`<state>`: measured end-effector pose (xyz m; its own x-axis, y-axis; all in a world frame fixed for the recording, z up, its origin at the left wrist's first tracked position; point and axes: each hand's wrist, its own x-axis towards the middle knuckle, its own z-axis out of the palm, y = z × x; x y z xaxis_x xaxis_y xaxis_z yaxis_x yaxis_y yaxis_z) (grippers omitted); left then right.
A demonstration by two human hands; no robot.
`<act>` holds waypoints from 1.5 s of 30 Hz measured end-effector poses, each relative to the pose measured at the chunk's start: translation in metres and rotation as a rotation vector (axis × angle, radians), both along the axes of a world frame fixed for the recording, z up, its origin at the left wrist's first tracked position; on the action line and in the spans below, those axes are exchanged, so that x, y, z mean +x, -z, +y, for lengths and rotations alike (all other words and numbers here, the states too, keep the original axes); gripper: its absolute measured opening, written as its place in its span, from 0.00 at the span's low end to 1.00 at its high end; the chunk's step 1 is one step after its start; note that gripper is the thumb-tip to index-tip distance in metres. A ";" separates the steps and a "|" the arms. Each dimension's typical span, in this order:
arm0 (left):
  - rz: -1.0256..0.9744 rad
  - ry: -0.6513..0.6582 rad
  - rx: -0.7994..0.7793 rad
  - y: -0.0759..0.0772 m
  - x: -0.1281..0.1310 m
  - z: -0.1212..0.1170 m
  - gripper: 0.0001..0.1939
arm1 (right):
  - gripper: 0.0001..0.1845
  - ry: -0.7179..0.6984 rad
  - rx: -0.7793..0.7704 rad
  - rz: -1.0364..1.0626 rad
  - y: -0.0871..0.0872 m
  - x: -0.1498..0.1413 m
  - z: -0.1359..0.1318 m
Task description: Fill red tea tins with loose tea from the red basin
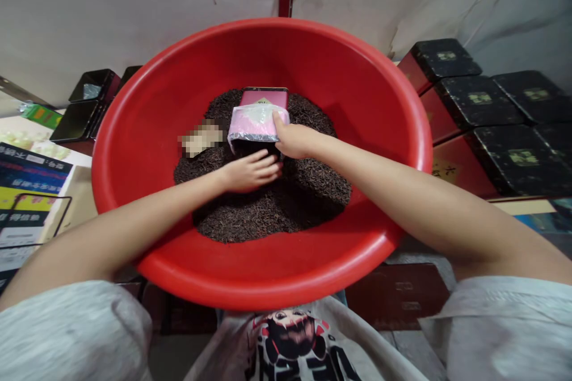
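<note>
- Fingers (279, 125) of the right hand (298, 141) grip the side of a pink tin (273, 97) with plastic (257, 122) around its mouth.
- Left hand (250, 173): fingers open and spread, partly covering the mouth; contact unclear.
- The tin lies on dark dry leaves (263, 214) inside a red basin (250, 289), beside a pixelated pale object (202, 139).
- Black-lidded tins (498, 104) stack right; open tins (84, 108), partly hidden, stand left.

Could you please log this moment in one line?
Right hand: gripping tin | left hand: at tin's mouth | tin: on dark leaves in red basin
</note>
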<state>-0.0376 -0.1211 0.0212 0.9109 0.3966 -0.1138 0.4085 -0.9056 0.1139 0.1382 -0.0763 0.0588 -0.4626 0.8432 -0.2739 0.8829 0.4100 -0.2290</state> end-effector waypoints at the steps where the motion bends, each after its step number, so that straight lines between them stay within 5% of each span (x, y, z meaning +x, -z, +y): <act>1: -0.026 0.100 -0.076 0.004 0.000 -0.014 0.22 | 0.43 0.000 -0.005 -0.002 -0.001 0.000 0.000; 5: 0.094 0.366 -0.397 0.028 -0.003 -0.045 0.27 | 0.45 0.016 -0.031 -0.018 -0.007 0.002 -0.001; 9: 0.165 0.286 -0.490 0.042 -0.002 -0.027 0.28 | 0.46 0.029 -0.103 -0.031 -0.011 0.006 0.001; 12: 0.190 0.217 -0.488 0.035 0.004 -0.004 0.22 | 0.47 0.016 -0.096 -0.033 -0.011 0.007 0.002; 20: 0.207 0.086 -0.098 -0.012 0.020 0.043 0.23 | 0.45 0.018 -0.092 -0.092 -0.012 0.005 0.004; 24: 0.183 -0.033 0.102 -0.017 0.021 0.018 0.25 | 0.46 0.027 -0.106 -0.099 -0.012 0.008 0.006; 27: 0.140 0.076 0.046 -0.001 0.018 -0.023 0.21 | 0.46 0.015 -0.097 -0.103 -0.011 0.009 0.007; 30: 0.095 0.285 -0.135 0.027 0.011 -0.046 0.28 | 0.46 0.022 -0.094 -0.093 -0.010 0.010 0.008; 33: -0.025 0.343 -0.223 0.051 0.008 -0.038 0.27 | 0.46 0.033 -0.104 -0.086 -0.011 0.010 0.006; 36: -0.047 0.287 -0.295 0.059 0.010 -0.017 0.24 | 0.46 0.032 -0.120 -0.079 -0.014 0.009 0.004; 40: 0.098 0.166 -0.294 0.045 0.014 0.003 0.20 | 0.47 0.028 -0.121 -0.083 -0.013 0.010 0.005; 45: 0.188 0.095 -0.064 0.016 0.012 0.029 0.21 | 0.47 0.032 -0.108 -0.093 -0.011 0.008 0.006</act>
<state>-0.0252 -0.0920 0.0053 0.9041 0.2969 -0.3072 0.3415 -0.9343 0.1023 0.1466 -0.0698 0.0701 -0.4041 0.8207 -0.4040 0.9147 0.3583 -0.1869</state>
